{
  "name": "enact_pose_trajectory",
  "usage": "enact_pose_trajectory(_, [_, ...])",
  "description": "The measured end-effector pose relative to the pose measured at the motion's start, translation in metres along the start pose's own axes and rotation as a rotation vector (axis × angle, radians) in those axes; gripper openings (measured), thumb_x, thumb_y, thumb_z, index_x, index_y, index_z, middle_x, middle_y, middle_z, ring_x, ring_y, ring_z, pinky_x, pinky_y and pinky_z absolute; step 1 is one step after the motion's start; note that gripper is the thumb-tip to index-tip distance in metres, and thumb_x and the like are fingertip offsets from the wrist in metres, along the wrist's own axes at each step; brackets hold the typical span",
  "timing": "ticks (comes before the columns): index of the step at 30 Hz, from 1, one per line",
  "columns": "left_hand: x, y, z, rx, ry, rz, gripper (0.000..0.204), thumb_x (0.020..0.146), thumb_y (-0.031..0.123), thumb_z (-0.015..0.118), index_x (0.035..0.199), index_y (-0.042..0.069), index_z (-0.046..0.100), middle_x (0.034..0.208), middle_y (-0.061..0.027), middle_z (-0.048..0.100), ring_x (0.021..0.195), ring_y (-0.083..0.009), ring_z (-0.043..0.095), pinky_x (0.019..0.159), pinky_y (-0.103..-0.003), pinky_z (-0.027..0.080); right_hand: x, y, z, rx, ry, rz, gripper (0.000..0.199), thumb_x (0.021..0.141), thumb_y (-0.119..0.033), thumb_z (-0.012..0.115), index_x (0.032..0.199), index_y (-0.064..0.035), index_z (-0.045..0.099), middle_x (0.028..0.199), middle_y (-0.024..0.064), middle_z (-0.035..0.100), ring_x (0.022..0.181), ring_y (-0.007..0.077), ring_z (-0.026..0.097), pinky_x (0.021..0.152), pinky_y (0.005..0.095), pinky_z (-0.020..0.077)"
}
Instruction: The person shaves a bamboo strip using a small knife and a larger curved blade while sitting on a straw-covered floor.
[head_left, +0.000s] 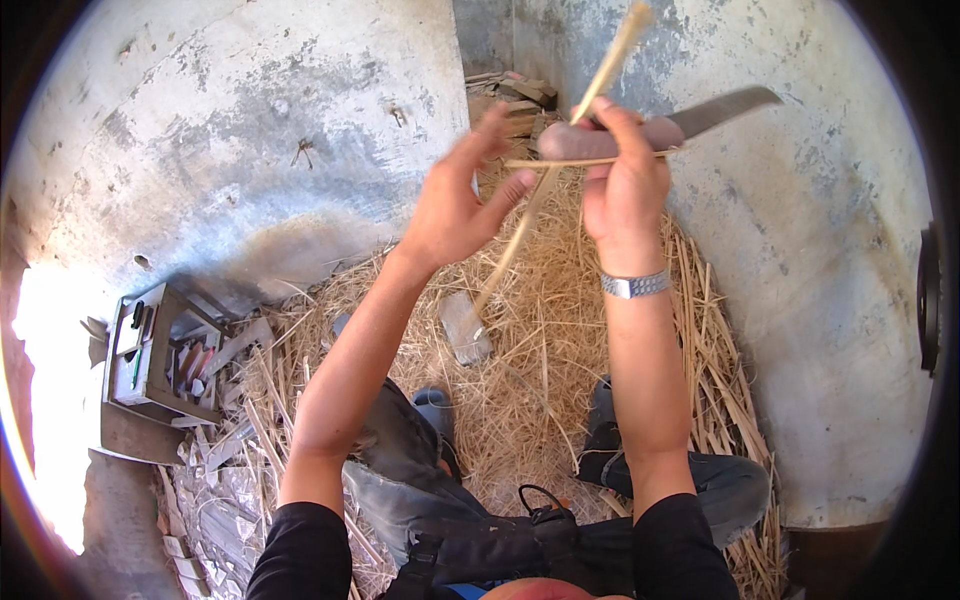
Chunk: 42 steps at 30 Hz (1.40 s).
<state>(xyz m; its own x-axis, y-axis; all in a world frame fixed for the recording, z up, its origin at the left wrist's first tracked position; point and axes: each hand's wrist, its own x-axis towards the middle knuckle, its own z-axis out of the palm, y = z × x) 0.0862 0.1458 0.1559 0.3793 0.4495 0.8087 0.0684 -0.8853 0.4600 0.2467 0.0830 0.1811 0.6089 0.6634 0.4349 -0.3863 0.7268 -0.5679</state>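
Note:
My right hand (630, 190) is wrapped round the thick pinkish-grey handle of a large knife (728, 110), whose dark blade points right. A long pale strip, apparently bamboo (608, 72), slants up past the handle by the same hand, its ends smeared by motion. Another thin strip (575, 162) lies crosswise just below the handle, under the right fingers. To the left, my left hand (455, 205) is open with thumb and fingers apart, close to the thin strip's left end. Its fingertips are blurred, and no grip on anything shows.
Shavings (540, 310) cover the floor between my feet, with a whetstone-like grey block (465, 328) on them. Long split strips (715, 360) lie along the right wall. At left stands a small wooden stool (150, 340) with tools. Wood pieces (525, 95) are piled in the far corner.

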Motion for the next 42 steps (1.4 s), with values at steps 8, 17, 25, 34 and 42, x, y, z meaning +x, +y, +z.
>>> enact_pose_trajectory(8, [-0.014,-0.015,-0.007,-0.360,-0.409,-0.260,0.031,0.105,0.011,0.057,0.132,-0.003,0.057,0.110,-0.0116,0.071,0.098,-0.0143,0.068,0.084,-0.032,0.057,-0.016,0.000,-0.005,0.020,-0.156,0.319,0.017,0.091,-0.008,0.073,0.095,-0.0027,0.057,0.110,0.0208,0.071,0.096,0.0247,0.072,0.076,0.0313,0.0579])
enact_pose_trajectory(17, [0.014,-0.009,-0.075,-0.198,0.006,-0.122,0.036,0.109,0.020,0.049,0.135,-0.004,0.055,0.102,-0.0109,0.072,0.089,-0.0176,0.072,0.074,-0.029,0.057,-0.068,-0.008,-0.032,-0.239,-0.096,0.428,0.020,0.090,-0.002,0.070,0.096,-0.0057,0.052,0.106,0.0213,0.072,0.078,0.0207,0.072,0.063,0.0322,0.0573])
enact_pose_trajectory(25, [0.025,-0.016,-0.089,-0.059,0.201,-0.022,0.037,0.109,0.023,0.050,0.135,-0.003,0.057,0.102,-0.0121,0.074,0.086,-0.0180,0.073,0.071,-0.028,0.058,-0.111,0.013,-0.065,-0.357,-0.147,0.614,0.019,0.092,-0.009,0.073,0.097,-0.0051,0.055,0.093,0.0183,0.073,0.065,0.0169,0.069,0.059,0.0303,0.0556])
enact_pose_trajectory(34, [0.031,-0.013,-0.104,-0.020,0.285,0.016,0.037,0.110,0.022,0.047,0.135,-0.003,0.057,0.104,-0.0135,0.074,0.085,-0.0189,0.074,0.070,-0.029,0.059,-0.138,0.025,-0.068,-0.376,-0.143,0.745,0.017,0.093,-0.011,0.073,0.094,-0.0053,0.057,0.083,0.0133,0.071,0.059,0.0145,0.066,0.056,0.0293,0.0548])
enact_pose_trajectory(42, [0.023,-0.028,-0.060,-0.033,0.242,-0.045,0.036,0.109,0.016,0.047,0.135,-0.006,0.055,0.106,-0.0160,0.075,0.089,-0.0211,0.075,0.075,-0.031,0.062,-0.147,0.024,-0.085,-0.392,0.000,0.757,0.014,0.093,-0.009,0.072,0.095,-0.0052,0.058,0.084,0.0130,0.071,0.056,0.0138,0.064,0.051,0.0283,0.0514])
